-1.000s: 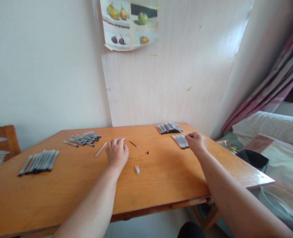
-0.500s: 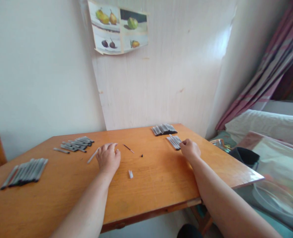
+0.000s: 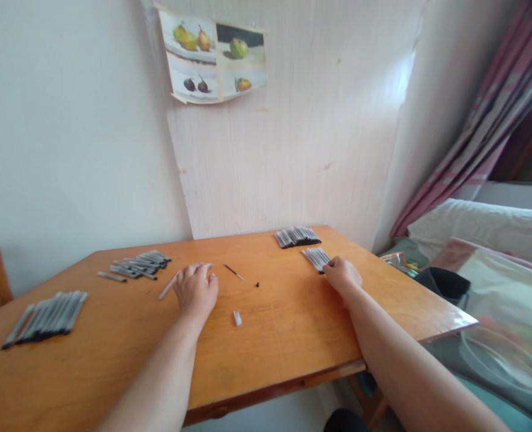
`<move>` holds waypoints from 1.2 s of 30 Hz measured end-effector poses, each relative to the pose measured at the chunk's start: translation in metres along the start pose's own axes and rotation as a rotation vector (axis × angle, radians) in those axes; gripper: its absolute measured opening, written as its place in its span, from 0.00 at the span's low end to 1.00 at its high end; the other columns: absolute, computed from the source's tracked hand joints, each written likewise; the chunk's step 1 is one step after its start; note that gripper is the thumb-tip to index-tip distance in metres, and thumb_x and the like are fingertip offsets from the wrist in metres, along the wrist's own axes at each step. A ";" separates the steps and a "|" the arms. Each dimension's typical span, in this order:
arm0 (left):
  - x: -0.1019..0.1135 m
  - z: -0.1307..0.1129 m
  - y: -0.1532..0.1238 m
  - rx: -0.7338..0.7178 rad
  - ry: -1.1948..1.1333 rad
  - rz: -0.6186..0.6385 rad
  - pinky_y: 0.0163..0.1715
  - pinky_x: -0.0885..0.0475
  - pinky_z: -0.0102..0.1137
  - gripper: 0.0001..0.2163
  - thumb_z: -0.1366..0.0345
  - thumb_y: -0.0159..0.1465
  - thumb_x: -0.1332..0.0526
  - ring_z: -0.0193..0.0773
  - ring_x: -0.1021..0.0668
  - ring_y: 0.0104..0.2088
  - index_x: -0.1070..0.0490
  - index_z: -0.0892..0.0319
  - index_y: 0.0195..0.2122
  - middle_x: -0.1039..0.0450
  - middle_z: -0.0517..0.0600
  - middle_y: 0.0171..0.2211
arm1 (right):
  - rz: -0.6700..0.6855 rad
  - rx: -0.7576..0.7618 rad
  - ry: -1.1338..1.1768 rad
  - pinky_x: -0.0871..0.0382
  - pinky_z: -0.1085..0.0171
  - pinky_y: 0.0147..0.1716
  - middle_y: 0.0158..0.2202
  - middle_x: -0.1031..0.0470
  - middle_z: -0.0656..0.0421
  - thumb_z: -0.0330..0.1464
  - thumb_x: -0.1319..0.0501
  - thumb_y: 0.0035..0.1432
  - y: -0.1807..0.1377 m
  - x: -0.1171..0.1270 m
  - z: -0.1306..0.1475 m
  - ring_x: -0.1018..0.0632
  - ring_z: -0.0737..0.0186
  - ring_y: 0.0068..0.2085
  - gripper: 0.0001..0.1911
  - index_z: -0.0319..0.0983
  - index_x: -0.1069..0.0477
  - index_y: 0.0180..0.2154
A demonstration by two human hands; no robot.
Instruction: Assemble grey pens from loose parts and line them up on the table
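Observation:
My left hand (image 3: pixel 197 290) rests palm down on the table, fingers apart. Beside and partly behind it lies a clear pen barrel (image 3: pixel 167 288). To its right are a thin dark-tipped refill (image 3: pixel 233 272), a small black plug (image 3: pixel 257 285) and a clear cap (image 3: pixel 238 318). My right hand (image 3: pixel 343 276) is closed at the right end of a short row of clear pens (image 3: pixel 315 259), its fingertips on the end pen. The hand partly hides that pen.
A larger row of pens (image 3: pixel 297 236) lies at the back edge. At left are a loose pile of pens (image 3: pixel 140 264) and another row (image 3: pixel 45 318). The wooden table (image 3: pixel 266 360) meets a wall with fruit paintings (image 3: pixel 214 57). A black bin (image 3: pixel 444 285) stands beyond the right edge.
My right hand has shifted very slightly left against the short row of pens. The left hand stays in place. The view has tilted up a little.

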State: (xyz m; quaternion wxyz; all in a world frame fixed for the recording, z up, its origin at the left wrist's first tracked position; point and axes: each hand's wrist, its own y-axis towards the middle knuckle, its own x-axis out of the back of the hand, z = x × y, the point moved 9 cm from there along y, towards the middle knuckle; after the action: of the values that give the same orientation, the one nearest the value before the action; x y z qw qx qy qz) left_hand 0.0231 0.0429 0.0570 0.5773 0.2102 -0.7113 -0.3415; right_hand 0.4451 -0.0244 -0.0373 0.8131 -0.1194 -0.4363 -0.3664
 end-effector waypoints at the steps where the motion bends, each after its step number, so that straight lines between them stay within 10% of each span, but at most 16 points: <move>1: 0.000 0.000 0.000 -0.002 0.001 -0.002 0.51 0.40 0.41 0.15 0.62 0.61 0.46 0.49 0.33 0.50 0.27 0.55 0.46 0.30 0.55 0.49 | 0.006 -0.003 -0.004 0.34 0.62 0.33 0.39 0.23 0.52 0.41 0.44 0.52 0.000 0.000 0.000 0.23 0.52 0.41 0.15 0.42 0.24 0.37; 25: -0.005 0.003 -0.002 0.050 -0.024 0.046 0.49 0.39 0.43 0.14 0.62 0.60 0.46 0.49 0.32 0.49 0.26 0.54 0.44 0.29 0.55 0.46 | -0.082 0.062 0.023 0.38 0.63 0.31 0.40 0.23 0.51 0.42 0.48 0.57 -0.009 0.011 0.014 0.24 0.53 0.41 0.18 0.43 0.25 0.42; 36: -0.018 0.056 -0.007 0.421 0.000 0.180 0.47 0.39 0.52 0.16 0.60 0.58 0.45 0.57 0.33 0.53 0.29 0.54 0.47 0.33 0.60 0.52 | -0.182 0.294 0.099 0.45 0.65 0.27 0.36 0.23 0.54 0.42 0.48 0.58 -0.034 0.016 0.063 0.26 0.58 0.36 0.17 0.42 0.25 0.39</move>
State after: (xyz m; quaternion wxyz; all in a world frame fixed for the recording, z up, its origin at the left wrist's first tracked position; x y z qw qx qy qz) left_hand -0.0270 0.0643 0.0346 0.5490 0.2617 -0.7827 -0.1327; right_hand 0.3878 -0.0235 0.0082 0.8058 0.0590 -0.4535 -0.3762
